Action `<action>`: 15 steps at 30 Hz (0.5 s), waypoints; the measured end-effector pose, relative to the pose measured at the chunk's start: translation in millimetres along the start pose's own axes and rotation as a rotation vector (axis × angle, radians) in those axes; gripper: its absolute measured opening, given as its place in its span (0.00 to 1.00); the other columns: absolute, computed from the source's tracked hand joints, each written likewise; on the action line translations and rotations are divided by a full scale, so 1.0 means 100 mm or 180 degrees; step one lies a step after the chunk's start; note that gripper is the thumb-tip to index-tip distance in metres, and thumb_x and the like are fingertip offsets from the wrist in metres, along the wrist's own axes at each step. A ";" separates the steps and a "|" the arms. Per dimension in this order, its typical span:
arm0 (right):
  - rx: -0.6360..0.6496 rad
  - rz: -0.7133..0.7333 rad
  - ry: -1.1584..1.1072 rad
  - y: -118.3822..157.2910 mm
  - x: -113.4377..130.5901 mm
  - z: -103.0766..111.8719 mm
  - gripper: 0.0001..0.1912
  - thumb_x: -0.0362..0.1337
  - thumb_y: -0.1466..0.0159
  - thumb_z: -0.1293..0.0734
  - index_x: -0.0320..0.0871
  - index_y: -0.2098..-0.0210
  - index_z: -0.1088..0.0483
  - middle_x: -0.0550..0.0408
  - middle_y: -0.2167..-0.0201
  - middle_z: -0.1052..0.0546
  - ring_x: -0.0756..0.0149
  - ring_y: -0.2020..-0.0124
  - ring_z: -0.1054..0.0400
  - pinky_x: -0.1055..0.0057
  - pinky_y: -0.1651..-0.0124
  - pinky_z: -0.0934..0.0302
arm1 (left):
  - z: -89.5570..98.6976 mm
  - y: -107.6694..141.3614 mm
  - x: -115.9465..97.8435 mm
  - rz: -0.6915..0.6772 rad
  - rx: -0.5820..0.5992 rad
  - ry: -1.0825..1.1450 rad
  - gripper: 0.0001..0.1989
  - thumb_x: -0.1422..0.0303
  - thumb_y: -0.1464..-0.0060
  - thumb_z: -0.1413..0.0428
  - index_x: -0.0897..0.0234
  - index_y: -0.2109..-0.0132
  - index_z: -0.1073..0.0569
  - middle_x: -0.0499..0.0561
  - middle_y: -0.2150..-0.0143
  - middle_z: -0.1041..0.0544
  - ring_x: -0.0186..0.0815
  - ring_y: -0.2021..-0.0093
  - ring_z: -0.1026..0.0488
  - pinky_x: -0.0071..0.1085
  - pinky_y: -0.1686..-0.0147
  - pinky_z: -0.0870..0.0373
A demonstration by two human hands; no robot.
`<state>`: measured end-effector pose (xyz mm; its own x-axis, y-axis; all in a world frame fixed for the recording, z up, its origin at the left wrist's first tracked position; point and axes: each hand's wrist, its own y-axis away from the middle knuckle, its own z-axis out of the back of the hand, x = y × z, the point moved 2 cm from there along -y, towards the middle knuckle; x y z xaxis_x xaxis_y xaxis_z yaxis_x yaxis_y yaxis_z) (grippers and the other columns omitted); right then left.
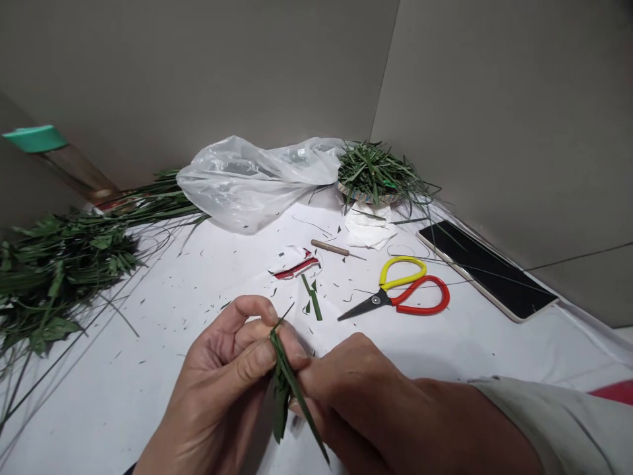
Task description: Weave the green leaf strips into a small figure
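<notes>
Both of my hands meet low in the middle of the view over a white table (163,356). My left hand (222,389) pinches a folded green leaf strip (284,386) between thumb and forefinger. My right hand (356,389) grips the same strip from the right side, fingers curled around it. The strip's thin tip pokes up past my left thumb, and its longer ends hang down between the hands. Just beyond the hands lie short cut leaf pieces (312,298).
Scissors with one yellow and one red handle (400,295) lie to the right, a phone (487,267) beyond them. A wooden-handled awl (332,248), a red-and-white scrap (295,265), a clear plastic bag (247,181), a dish of leaf trimmings (376,173) and leafy stems (59,264) ring the table.
</notes>
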<state>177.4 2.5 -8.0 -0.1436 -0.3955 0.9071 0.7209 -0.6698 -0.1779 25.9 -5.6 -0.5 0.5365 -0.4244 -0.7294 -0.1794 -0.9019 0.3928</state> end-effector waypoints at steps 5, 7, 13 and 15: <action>0.0268 0.0060 -0.0009 -0.03 -0.03 -0.01 0.11 0.26 0.45 0.40 0.47 0.72 0.48 0.64 0.77 0.39 0.73 0.78 0.47 0.74 0.72 0.47 | 0.00 0.01 0.01 -0.0001 0.0015 0.0010 0.07 0.78 0.45 0.39 0.61 0.68 0.26 0.48 0.73 0.23 0.31 0.74 0.29 0.25 0.71 0.27; 0.0285 0.0115 -0.0023 -0.03 -0.04 -0.04 0.12 0.27 0.47 0.40 0.47 0.72 0.48 0.64 0.77 0.39 0.73 0.78 0.47 0.74 0.73 0.47 | -0.01 0.01 0.01 -0.0003 -0.0016 -0.0053 0.07 0.77 0.45 0.39 0.61 0.68 0.26 0.48 0.73 0.24 0.31 0.74 0.29 0.24 0.71 0.27; -0.0408 0.0592 0.0147 -0.02 -0.08 -0.02 0.13 0.31 0.39 0.40 0.46 0.75 0.50 0.65 0.81 0.44 0.74 0.80 0.53 0.73 0.76 0.54 | -0.04 0.03 -0.03 -0.0204 0.0132 -0.0217 0.05 0.74 0.43 0.40 0.60 0.67 0.25 0.49 0.72 0.23 0.35 0.73 0.27 0.28 0.71 0.25; -0.0735 0.0770 0.0169 -0.02 -0.07 0.06 0.10 0.30 0.39 0.39 0.46 0.74 0.45 0.64 0.80 0.41 0.75 0.81 0.49 0.74 0.76 0.50 | -0.04 0.04 -0.05 -0.0315 0.0043 -0.0222 0.05 0.73 0.44 0.39 0.58 0.66 0.24 0.48 0.73 0.23 0.35 0.71 0.26 0.27 0.69 0.25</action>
<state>180.4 10.4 -11.6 -0.0267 -0.5886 0.8080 0.5666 -0.6748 -0.4728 25.4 -6.8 7.1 0.4936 -0.3373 -0.8016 -0.1396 -0.9405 0.3098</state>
